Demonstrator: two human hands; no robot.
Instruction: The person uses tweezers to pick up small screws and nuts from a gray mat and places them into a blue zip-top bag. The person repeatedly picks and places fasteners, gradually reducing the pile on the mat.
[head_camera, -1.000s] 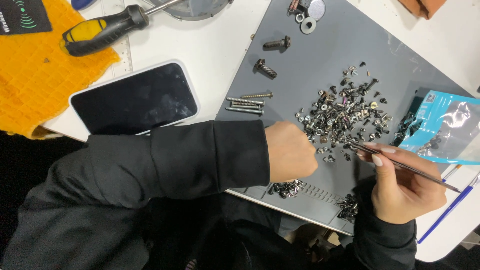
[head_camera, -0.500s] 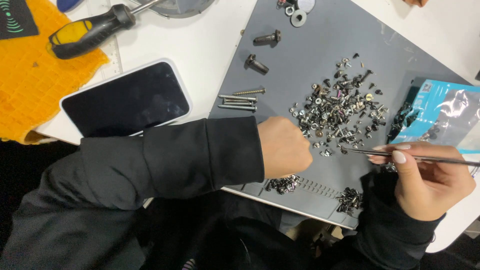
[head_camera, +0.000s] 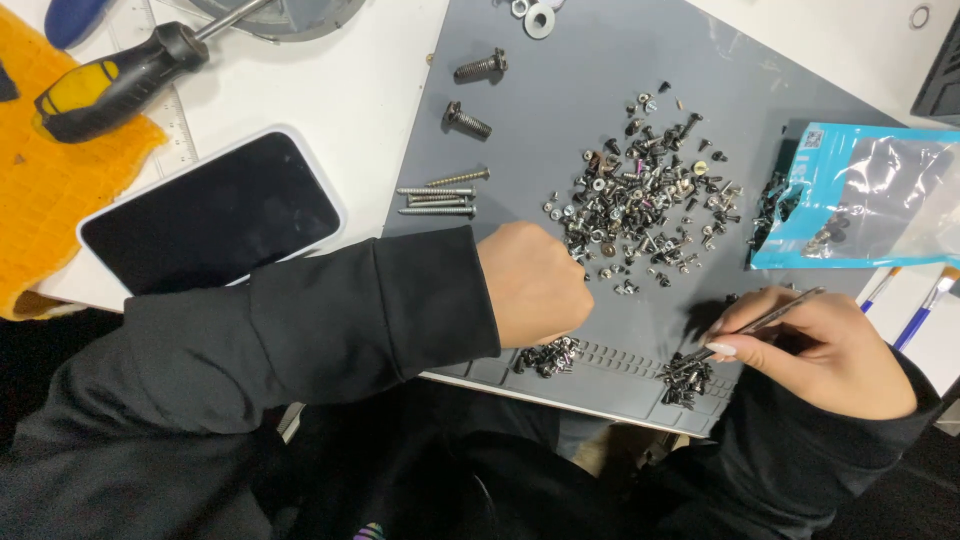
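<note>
Tweezers (head_camera: 765, 322) are being pinched in the right hand (head_camera: 830, 350), thumb and forefinger closing narrowly round the thin metal shaft, and the tip is pointing down into a small heap of black screws (head_camera: 686, 380) that is lying near the front edge of the grey work mat (head_camera: 560, 110), towards its right corner. Whether the tip is gripping a screw is too small to tell. The left hand (head_camera: 532, 283) is curling into a loose fist with the fingers tucked under, so what they are holding, if anything, cannot be told; it is resting on the mat just above a second small heap of dark screws (head_camera: 546, 357) at the front edge. A black sleeve (head_camera: 310, 320) is covering that arm and crossing the mat's front left corner.

Between and beyond the two hands, a wide scatter of mixed small screws and washers (head_camera: 645, 200) is spreading over the middle of the mat. Several long thin screws (head_camera: 437, 198) are lying side by side near the mat's left edge, and two thick bolts (head_camera: 472, 95) are sitting further back. A clear bag with blue edging (head_camera: 865, 195) is overlapping the mat's right edge. On the white worktop (head_camera: 350, 90) left of the mat, a dark-screened phone (head_camera: 212, 215) is lying flat, with a black and yellow screwdriver (head_camera: 120, 82) and an orange cloth (head_camera: 40, 200) towards the back left corner.
</note>
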